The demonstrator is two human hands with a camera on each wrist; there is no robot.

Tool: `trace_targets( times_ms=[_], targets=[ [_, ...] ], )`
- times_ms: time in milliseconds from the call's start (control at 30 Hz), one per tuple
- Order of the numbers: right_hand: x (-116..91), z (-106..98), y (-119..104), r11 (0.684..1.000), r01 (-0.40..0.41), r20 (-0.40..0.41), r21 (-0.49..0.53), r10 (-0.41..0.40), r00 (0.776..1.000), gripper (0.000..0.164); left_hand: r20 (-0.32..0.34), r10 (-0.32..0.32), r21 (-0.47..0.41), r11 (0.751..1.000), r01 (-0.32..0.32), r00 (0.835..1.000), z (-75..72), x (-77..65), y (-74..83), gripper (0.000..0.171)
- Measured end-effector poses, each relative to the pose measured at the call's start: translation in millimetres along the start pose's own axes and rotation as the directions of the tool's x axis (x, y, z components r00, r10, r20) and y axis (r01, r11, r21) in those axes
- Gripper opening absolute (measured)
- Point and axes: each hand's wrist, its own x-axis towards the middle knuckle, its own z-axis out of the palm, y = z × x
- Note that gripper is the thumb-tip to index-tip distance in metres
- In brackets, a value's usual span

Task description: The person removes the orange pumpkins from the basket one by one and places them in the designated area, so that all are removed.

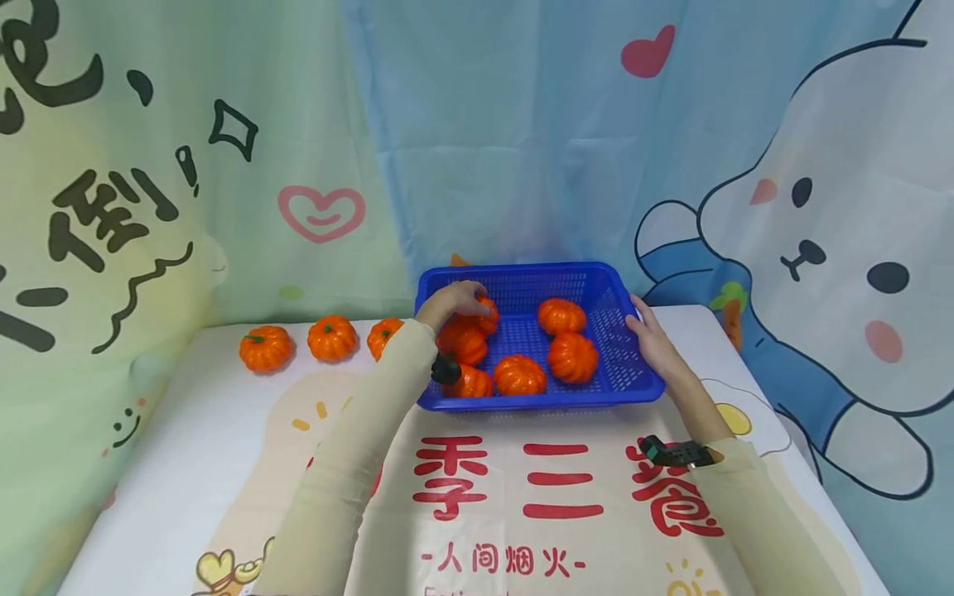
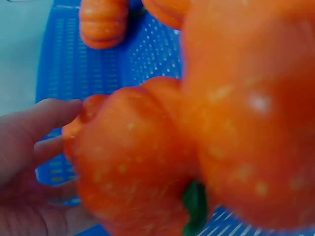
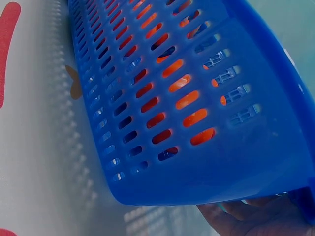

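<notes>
A blue plastic basket [image 1: 544, 403] with perforated walls stands at the back of the table, holding several small orange pumpkins. My left hand [image 1: 453, 301] reaches over its left side and grips a pumpkin [image 1: 488, 316] in the back left corner. In the left wrist view, thumb and fingers lie against the side of that green-stemmed pumpkin [image 2: 133, 152], and another pumpkin [image 2: 251, 113] fills the right side. My right hand [image 1: 656, 341] holds the basket's right end; in the right wrist view its fingers [image 3: 261, 219] show beneath the rim, partly hidden.
Left of the basket, three pumpkins stand in a row: one far left [image 1: 267, 348], one in the middle [image 1: 331, 338], and one [image 1: 383, 335] partly behind my left sleeve. An orange tip [image 1: 458, 260] shows behind the basket. A printed curtain [image 1: 507, 165] hangs behind the table.
</notes>
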Motion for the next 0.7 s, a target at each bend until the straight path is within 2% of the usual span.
trace_targets(
  times_ms=[33,67,100,133,233,300,367,433,533,600,667,700],
  targets=[
    [1,0,1,1.0,0.002,-0.002,-0.003,-0.002,1.0,0.06,-0.015,0.005,0.009,1.0,-0.005,1.0,9.8,29.6,-14.6,0.079],
    [1,0,2,1.0,0.001,-0.003,-0.01,-0.001,1.0,0.06,-0.018,-0.003,0.014,1.0,0.003,1.0,13.4,40.1,-19.6,0.08],
    [2,0,2,1.0,0.001,-0.005,-0.013,-0.001,1.0,0.061,-0.03,-0.008,0.017,1.0,0.008,1.0,15.0,40.1,-19.6,0.081],
    [2,0,1,1.0,-0.001,-0.006,-0.014,0.001,1.0,0.061,-0.041,-0.015,0.017,1.0,0.015,0.999,14.0,31.9,-14.9,0.079],
    [2,0,0,1.0,-0.01,-0.009,-0.017,0.01,1.0,0.06,-0.049,-0.052,-0.005,0.999,0.052,0.997,-11.5,-67.9,36.5,0.074],
    [4,0,0,1.0,-0.014,-0.007,-0.011,0.013,1.0,0.059,-0.05,-0.072,-0.051,0.996,0.07,0.996,-23.0,-120.8,62.8,0.069],
    [4,0,1,1.0,-0.016,-0.002,-0.006,0.016,1.0,0.059,-0.038,-0.086,-0.103,0.991,0.082,0.996,-32.2,-162.0,82.3,0.066],
    [5,1,2,1.0,-0.018,0.005,-0.006,0.019,1.0,0.058,-0.051,-0.073,-0.118,0.991,0.067,0.996,-34.3,-176.7,88.4,0.063],
    [4,2,4,1.0,-0.013,0.006,-0.007,0.013,1.0,0.059,-0.144,0.048,-0.12,0.991,-0.066,0.988,-41.2,-188.5,94.1,0.062],
    [3,2,4,1.0,-0.008,0.0,-0.011,0.008,1.0,0.059,-0.208,0.152,-0.139,0.973,-0.183,0.966,-48.5,-196.4,99.3,0.063],
    [2,1,3,1.0,0.004,-0.006,-0.009,-0.004,1.0,0.06,-0.266,0.262,-0.184,0.931,-0.315,0.928,-53.4,-209.6,104.3,0.061],
    [2,1,2,1.0,0.009,-0.011,-0.012,-0.009,1.0,0.06,-0.265,0.294,-0.227,0.907,-0.356,0.918,-54.3,-217.4,106.5,0.061]
  ],
)
